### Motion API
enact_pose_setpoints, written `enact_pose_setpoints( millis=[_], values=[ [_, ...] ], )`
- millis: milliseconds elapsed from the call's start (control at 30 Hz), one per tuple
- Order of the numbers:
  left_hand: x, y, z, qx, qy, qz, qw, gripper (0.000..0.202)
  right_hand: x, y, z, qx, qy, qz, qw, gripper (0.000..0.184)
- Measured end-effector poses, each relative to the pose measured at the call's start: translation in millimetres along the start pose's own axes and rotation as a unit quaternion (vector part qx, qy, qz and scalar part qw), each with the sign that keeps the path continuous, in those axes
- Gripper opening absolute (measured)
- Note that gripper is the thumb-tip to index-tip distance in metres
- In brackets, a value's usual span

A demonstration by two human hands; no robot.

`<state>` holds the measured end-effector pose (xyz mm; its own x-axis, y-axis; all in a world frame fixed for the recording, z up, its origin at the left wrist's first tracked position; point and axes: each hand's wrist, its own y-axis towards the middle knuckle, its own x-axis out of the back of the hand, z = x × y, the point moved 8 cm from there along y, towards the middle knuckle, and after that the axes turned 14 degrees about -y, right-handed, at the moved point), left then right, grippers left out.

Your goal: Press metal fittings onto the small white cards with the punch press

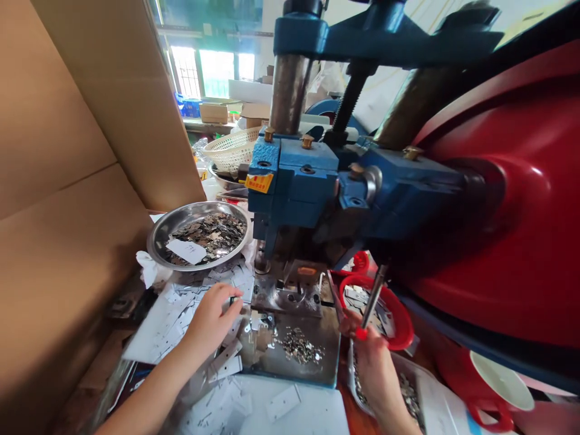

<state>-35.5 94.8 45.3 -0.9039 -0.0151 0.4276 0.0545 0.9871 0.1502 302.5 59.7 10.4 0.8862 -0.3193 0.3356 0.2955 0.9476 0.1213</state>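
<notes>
My left hand (212,317) rests on a heap of flat white pieces (167,320) left of the press, its fingers curled and pinching a small piece at the tips. My right hand (369,353) grips the red-tipped metal lever (372,299) beside the red bowl (401,329). Between my hands lies the steel base plate (290,347) with a pile of small metal parts (299,347). The die (290,293) sits under the blue press head (294,181).
A steel dish (158,241) of small metal pieces with a paper slip stands at the left rear. Cardboard walls (67,181) close in the left side. A red flywheel cover (521,199) fills the right. A white basket (231,148) sits behind; a white tray (430,393) of parts lies lower right.
</notes>
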Motion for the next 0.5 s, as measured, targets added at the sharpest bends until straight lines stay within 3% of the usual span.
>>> enact_pose_setpoints(
  millis=[67,133,200,333,400,500],
  values=[
    [-1.1,-14.4,0.9,0.003,0.029,0.052,0.998,0.015,-6.7,8.7,-3.4,-0.017,0.011,-0.003,1.0,0.064],
    [-7.5,-28.5,1.9,0.016,0.052,0.099,0.994,0.014,-22.0,22.6,-0.6,-0.024,-0.067,0.018,0.997,0.054],
    [-17.6,-39.8,1.5,0.033,0.068,0.135,0.988,0.014,-46.0,40.0,15.1,0.02,-0.16,0.053,0.985,0.052],
    [-33.8,-50.9,-0.1,0.054,0.1,0.178,0.977,0.013,-87.2,65.9,41.3,0.068,-0.229,0.098,0.966,0.033],
    [-30.8,-52.0,1.2,0.054,0.121,0.173,0.976,0.013,-87.7,69.1,41.9,0.063,-0.244,0.096,0.963,0.032],
    [-16.5,-52.6,8.3,0.056,0.159,0.147,0.975,0.014,-49.2,63.6,23.4,0.01,-0.217,0.035,0.975,0.037]
  ],
)
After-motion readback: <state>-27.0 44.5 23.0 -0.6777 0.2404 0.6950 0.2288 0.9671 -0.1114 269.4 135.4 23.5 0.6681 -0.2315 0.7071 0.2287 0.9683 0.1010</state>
